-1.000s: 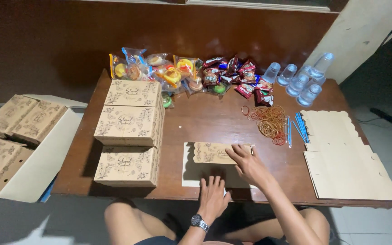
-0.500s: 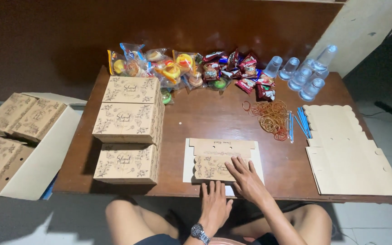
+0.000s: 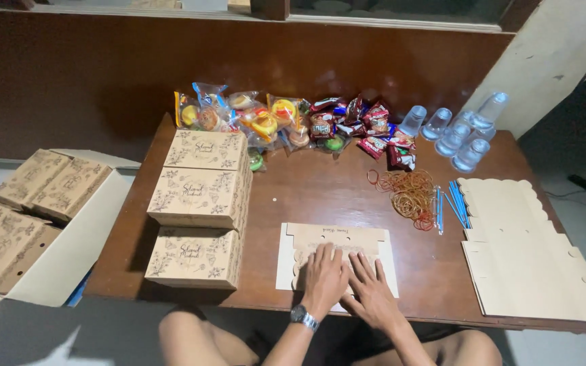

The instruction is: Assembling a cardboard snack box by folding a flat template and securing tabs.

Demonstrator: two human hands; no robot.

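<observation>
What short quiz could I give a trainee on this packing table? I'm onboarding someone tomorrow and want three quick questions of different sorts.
1. True or false: the left hand and right hand both press flat on the unfolded cardboard box blank.
2. What lies between the rubber bands and the stack of flat box blanks? A) blue straws B) clear plastic cups C) wrapped snacks
3. How many folded patterned boxes stand on the wooden table?

Key: 1 true; 2 A; 3 three.
</observation>
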